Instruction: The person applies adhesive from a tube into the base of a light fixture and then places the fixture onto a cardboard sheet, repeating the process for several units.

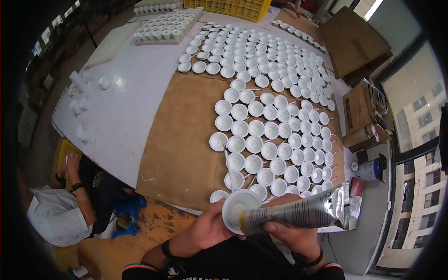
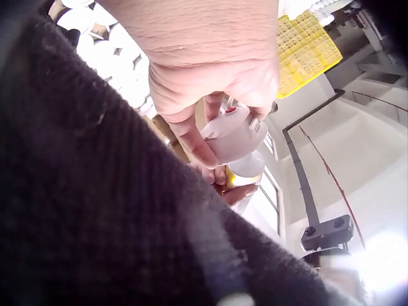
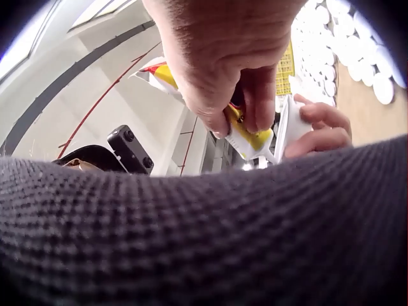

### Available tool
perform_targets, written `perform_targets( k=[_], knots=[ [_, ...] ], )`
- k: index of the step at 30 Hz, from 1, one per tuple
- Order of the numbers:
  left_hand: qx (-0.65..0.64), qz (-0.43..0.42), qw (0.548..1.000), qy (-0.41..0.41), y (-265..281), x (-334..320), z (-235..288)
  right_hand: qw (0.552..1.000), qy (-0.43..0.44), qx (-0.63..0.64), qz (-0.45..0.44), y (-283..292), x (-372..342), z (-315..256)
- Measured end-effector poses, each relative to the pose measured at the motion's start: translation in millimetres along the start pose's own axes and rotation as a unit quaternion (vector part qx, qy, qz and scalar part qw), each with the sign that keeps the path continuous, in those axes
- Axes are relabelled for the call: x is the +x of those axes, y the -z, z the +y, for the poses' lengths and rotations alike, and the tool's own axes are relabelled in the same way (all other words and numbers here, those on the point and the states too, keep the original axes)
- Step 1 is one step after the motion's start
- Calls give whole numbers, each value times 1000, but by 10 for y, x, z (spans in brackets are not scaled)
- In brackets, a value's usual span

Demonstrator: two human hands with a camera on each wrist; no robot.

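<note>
My left hand holds a white round cup-like piece by its rim, its hollow side with a yellowish centre facing up. In the left wrist view, fingers curl round the white piece. My right hand grips a silver tube, whose yellow-banded front end reaches over the piece's rim; the nozzle tip is hidden. The right wrist view has the right hand pinching the tube's yellow part close beside the white piece.
Many white round pieces stand in rows on brown cardboard. Farther back are a tray of white parts and a yellow crate. Another person sits at left. Cardboard boxes stand at right, by the window.
</note>
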State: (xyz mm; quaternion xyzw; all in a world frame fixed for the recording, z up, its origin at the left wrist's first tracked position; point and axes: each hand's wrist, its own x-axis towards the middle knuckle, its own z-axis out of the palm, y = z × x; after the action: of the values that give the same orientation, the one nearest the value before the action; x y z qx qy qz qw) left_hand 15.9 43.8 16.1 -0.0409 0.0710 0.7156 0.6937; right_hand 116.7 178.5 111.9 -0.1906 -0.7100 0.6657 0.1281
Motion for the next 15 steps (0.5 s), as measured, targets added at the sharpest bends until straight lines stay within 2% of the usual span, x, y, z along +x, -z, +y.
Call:
perform_targets(
  k=[4,6,10,12,15],
  knots=[
    [-17,-49,999,17,32,26,-53,995,-25,94,30,-59,41,-41],
    [-17,-50,998,17,12,25,-52,993,63,-84,55,-30,43,8],
    [-9,-51,999,3,-24,-5,-32,996,32,0,78,-17,61,48],
    [-9,-62,998,2,30,3,-32,979,117,-108,129,-63,93,7],
    [-16,-66,998,-17,88,-9,-28,988,113,-35,95,-23,95,47]
  ],
)
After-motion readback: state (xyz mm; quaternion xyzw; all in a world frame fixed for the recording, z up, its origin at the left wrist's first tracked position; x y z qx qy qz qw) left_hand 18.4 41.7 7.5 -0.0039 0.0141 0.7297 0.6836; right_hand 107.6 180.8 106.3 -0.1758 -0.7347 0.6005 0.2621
